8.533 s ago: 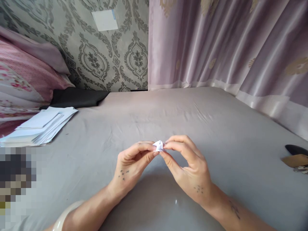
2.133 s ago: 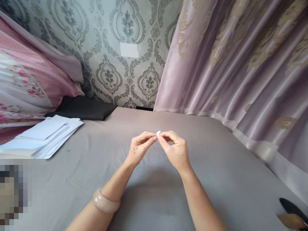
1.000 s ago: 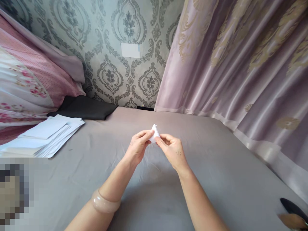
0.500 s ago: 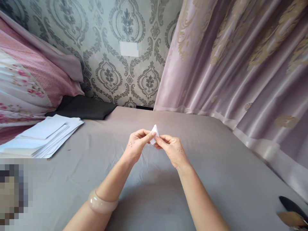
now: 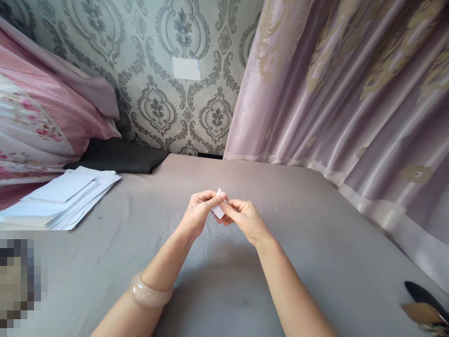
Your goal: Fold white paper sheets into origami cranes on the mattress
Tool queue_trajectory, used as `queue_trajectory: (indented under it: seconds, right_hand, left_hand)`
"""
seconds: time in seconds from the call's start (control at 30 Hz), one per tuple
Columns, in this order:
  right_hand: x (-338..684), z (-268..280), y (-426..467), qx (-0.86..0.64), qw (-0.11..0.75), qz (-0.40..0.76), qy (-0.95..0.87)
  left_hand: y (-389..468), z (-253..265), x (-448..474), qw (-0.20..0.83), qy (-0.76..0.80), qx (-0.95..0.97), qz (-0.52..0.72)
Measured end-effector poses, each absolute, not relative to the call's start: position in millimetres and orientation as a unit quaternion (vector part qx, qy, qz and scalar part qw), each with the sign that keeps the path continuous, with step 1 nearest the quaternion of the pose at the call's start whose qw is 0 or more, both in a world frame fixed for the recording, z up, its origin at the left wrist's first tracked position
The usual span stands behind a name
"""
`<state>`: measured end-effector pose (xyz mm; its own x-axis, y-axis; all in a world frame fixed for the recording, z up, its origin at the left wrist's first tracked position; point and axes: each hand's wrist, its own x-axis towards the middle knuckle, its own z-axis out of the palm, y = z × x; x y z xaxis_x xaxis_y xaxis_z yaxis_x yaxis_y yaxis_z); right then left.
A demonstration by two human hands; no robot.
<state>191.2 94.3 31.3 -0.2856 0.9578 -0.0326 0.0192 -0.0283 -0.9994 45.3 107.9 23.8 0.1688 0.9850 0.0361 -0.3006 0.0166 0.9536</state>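
Note:
A small folded piece of white paper (image 5: 219, 212) is held up in front of me, above the grey sheet. My left hand (image 5: 201, 208) grips it from the left, thumb across its upper part. From the right, my right hand (image 5: 243, 216) pinches it, with the thumb pressed on its edge. Both sets of fingers meet at the paper and cover much of it. A tip of it shows above the thumbs and a pointed corner below. A pale bangle (image 5: 150, 291) sits on my left forearm.
White sheets of paper (image 5: 70, 199) lie stacked at the left, beside a folded black cloth (image 5: 122, 157). Pinkish curtains (image 5: 315, 93) hang along the right. A dark and brown object (image 5: 423, 311) lies at the lower right. A white card (image 5: 186, 69) is on the patterned wall.
The folded paper has moved slightly down and left, and its lower part now shows below the thumbs. My right hand has shifted a little left, closer to my left hand.

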Motion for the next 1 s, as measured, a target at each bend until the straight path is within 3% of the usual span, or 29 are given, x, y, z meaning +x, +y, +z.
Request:
queue_trajectory:
  seconds: [0.27, 0.5, 0.7, 1.0]
  right_hand:
    - [193.9, 21.1, 95.2, -0.416, 0.34, 0.652, -0.535]
    - [197.3, 22.9, 100.6, -0.474, 0.434, 0.604, -0.471]
    - [195.9, 22.6, 98.6, -0.517, 0.47, 0.524, -0.487]
    - [191.7, 25.5, 94.8, -0.489, 0.459, 0.514, -0.535]
  left_hand:
    - [108.4, 20.5, 48.3, 0.571, 0.477, 0.435, 0.508]
    - [113.7, 23.8, 41.2, 0.623, 0.42, 0.467, 0.467]
    - [104.5, 28.2, 49.4, 0.493, 0.446, 0.591, 0.457]
    - [106.0, 22.9, 52.9, 0.644, 0.397, 0.48, 0.445]
